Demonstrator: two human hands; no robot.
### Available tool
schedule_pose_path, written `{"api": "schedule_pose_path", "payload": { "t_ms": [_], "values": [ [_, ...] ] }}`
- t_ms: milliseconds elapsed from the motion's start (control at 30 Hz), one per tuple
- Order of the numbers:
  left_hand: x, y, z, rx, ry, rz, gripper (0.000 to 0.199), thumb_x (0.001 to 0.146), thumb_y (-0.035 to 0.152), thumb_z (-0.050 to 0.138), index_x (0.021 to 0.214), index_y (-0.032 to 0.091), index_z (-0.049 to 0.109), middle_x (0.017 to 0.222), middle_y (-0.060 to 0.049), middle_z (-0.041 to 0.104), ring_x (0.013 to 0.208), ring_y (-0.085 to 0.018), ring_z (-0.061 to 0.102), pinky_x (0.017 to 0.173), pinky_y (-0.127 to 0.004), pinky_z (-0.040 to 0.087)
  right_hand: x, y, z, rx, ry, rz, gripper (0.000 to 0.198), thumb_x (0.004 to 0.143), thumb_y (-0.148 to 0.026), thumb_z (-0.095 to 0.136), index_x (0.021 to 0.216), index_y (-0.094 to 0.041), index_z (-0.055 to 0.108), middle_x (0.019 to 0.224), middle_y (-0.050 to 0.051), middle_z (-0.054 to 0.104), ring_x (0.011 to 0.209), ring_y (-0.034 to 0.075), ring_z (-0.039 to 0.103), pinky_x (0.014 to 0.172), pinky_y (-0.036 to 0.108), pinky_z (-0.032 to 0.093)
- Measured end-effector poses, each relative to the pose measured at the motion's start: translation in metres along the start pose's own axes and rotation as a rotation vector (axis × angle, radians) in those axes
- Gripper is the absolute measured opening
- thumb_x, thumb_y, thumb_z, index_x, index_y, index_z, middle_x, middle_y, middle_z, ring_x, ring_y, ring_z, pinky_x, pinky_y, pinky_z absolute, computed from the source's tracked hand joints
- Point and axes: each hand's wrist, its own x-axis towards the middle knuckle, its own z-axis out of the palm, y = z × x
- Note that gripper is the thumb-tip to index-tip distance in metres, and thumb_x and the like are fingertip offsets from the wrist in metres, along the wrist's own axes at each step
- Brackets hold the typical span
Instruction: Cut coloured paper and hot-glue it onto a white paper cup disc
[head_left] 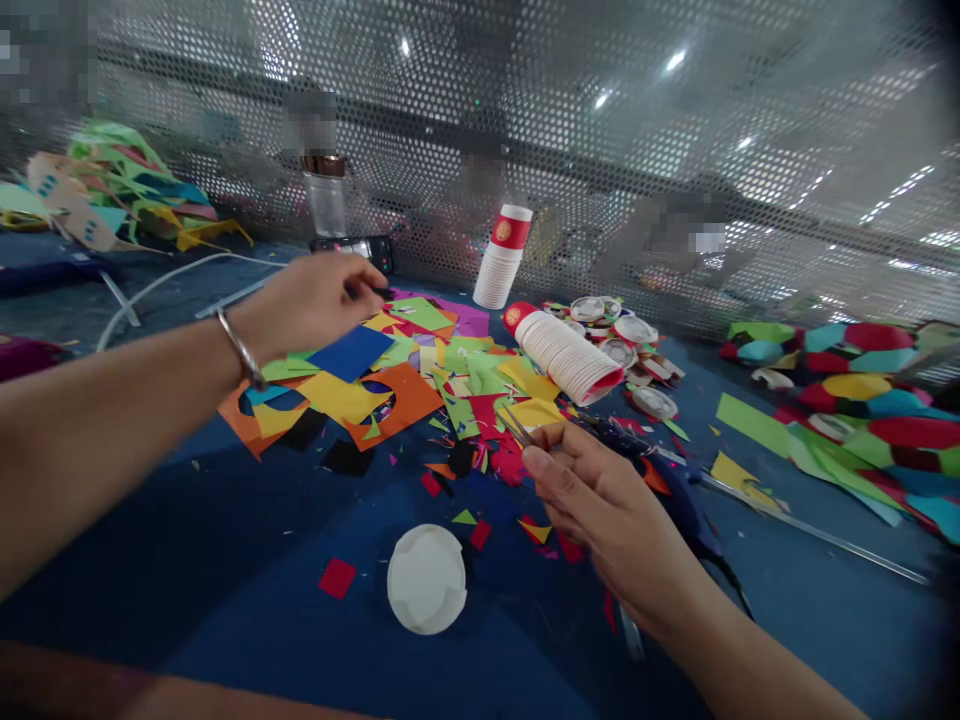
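My left hand [326, 295], with a silver bangle on its wrist, reaches over the far left part of a heap of coloured paper scraps [480, 375]. Its fingers are pinched together, and a small dark piece shows at the fingertips, too blurred to name. My right hand [592, 490] is closed on a slim metal tool with two pointed tips [517, 428], which point up and left over the scraps; its rear part is hidden in the fingers. Between my arms, nearer to me, a white round paper disc [427, 580] lies on the blue table, with a red paper square [337, 578] to its left.
One stack of paper cups [502, 255] stands at the back; another stack [566, 355] lies on its side. A dark blue glue gun [682, 500] lies beside my right hand, near a clear stick [817, 530]. A phone [360, 250] and a metal holder [327, 205] are behind my left hand.
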Motion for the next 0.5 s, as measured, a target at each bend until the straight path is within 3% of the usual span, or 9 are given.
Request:
{"api": "schedule_pose_path", "payload": {
  "t_ms": [67, 133, 267, 400, 500],
  "values": [
    [0.025, -0.032, -0.01, 0.151, 0.094, -0.087, 0.043, 0.099, 0.046, 0.049, 0.122, 0.013, 0.064, 0.109, -0.001, 0.07, 0.081, -0.01, 0.053, 0.082, -0.024, 0.043, 0.002, 0.002, -0.001, -0.033, 0.003, -0.013, 0.032, 0.098, -0.053, 0.057, 0.097, -0.023, 0.051, 0.068, -0.008, 0.037, 0.054, 0.008, 0.023, 0.046, 0.025, 0.019],
    [0.048, -0.064, -0.014, 0.208, 0.105, -0.178, 0.047, 0.1, 0.045, 0.046, 0.124, 0.009, 0.062, 0.104, 0.003, 0.071, 0.079, -0.009, 0.05, 0.084, -0.022, 0.044, 0.004, 0.002, -0.002, -0.068, 0.006, -0.026, 0.032, 0.098, -0.054, 0.057, 0.099, -0.022, 0.052, 0.069, -0.008, 0.037, 0.055, 0.009, 0.024, 0.047, 0.025, 0.02],
    [0.085, -0.115, -0.009, 0.229, 0.112, -0.263, 0.046, 0.099, 0.042, 0.046, 0.111, 0.002, 0.066, 0.077, 0.01, 0.071, 0.071, -0.007, 0.045, 0.079, -0.014, 0.041, 0.007, 0.001, -0.004, -0.14, 0.017, -0.037, 0.031, 0.099, -0.053, 0.056, 0.101, -0.023, 0.053, 0.069, -0.008, 0.037, 0.056, 0.009, 0.025, 0.047, 0.026, 0.02],
    [0.109, -0.148, 0.0, 0.201, 0.127, -0.227, 0.043, 0.1, 0.041, 0.045, 0.093, 0.007, 0.07, 0.052, 0.017, 0.061, 0.06, -0.003, 0.048, 0.066, -0.007, 0.035, 0.01, -0.002, -0.006, -0.233, 0.013, -0.044, 0.029, 0.1, -0.052, 0.053, 0.101, -0.023, 0.054, 0.072, -0.007, 0.042, 0.059, 0.01, 0.031, 0.051, 0.026, 0.025],
    [0.117, -0.167, 0.003, 0.153, 0.135, -0.119, 0.041, 0.099, 0.036, 0.045, 0.084, 0.007, 0.07, 0.046, 0.02, 0.058, 0.054, 0.0, 0.048, 0.059, -0.004, 0.032, 0.012, -0.002, -0.008, -0.275, 0.013, -0.064, 0.029, 0.1, -0.052, 0.052, 0.1, -0.023, 0.054, 0.075, -0.005, 0.047, 0.063, 0.012, 0.037, 0.054, 0.027, 0.029]
  ]
}}
